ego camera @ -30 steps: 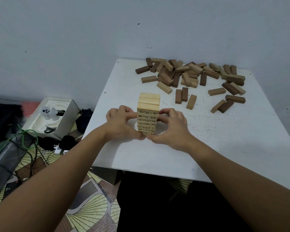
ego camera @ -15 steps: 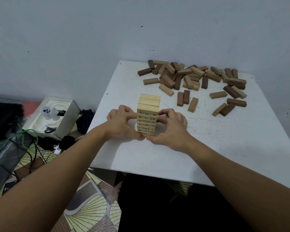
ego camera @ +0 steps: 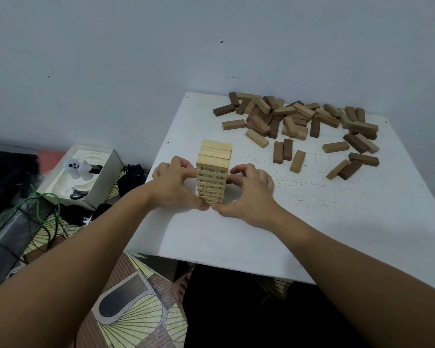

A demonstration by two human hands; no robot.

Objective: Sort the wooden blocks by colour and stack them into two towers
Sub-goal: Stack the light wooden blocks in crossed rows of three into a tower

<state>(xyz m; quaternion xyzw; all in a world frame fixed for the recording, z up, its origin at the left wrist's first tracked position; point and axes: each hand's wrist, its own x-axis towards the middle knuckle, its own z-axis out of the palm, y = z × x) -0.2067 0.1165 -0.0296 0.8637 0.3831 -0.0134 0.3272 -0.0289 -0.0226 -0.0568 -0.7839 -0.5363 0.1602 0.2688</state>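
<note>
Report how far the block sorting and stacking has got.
Done: one tower of pale blocks stands near the table's front. In hand: the left hand and right hand hold its sides, thumbs meeting at the base, as if squaring it. Left: the brown blocks lie loose at the back; no second tower exists yet.

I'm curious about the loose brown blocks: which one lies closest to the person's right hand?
The light brown block lying alone just beyond the right hand, right of two darker blocks lying side by side. The other loose blocks sit farther back or farther right.
</note>
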